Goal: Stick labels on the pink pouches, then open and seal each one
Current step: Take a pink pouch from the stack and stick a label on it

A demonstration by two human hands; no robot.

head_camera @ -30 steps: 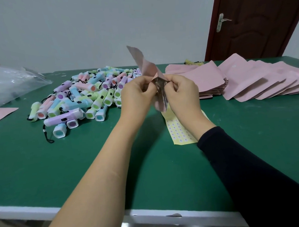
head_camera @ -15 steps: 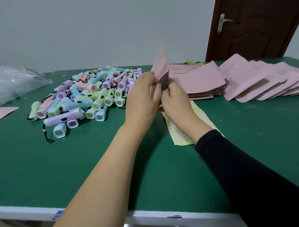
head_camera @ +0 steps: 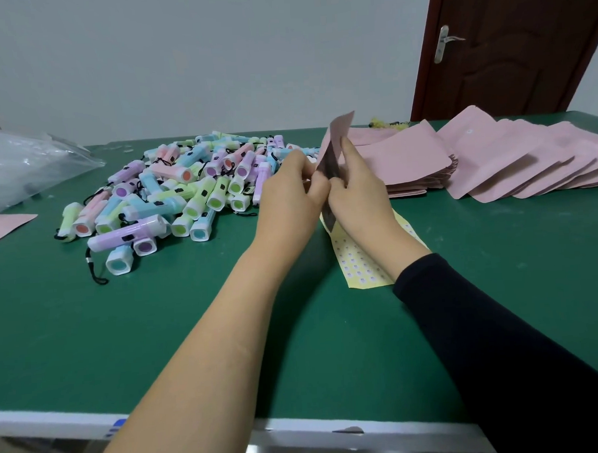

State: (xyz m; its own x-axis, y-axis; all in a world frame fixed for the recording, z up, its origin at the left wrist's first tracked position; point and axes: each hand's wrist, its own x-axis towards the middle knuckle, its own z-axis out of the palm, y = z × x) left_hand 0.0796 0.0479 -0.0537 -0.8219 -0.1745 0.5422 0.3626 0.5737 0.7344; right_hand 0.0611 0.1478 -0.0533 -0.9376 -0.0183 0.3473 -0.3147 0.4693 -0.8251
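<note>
Both hands, left [head_camera: 291, 189] and right [head_camera: 357, 189], are clamped on one pouch [head_camera: 335, 139] held edge-on above the desk [head_camera: 158, 335], its long axis running up and far from the grip, pinched at its near end.

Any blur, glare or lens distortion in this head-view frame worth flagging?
Head view: the pink pouch between left hand and right hand is slightly motion-blurred; soft glare on the clear plastic bag; wide-angle bending tilts the door; lighting is even, shadows soft.
</note>
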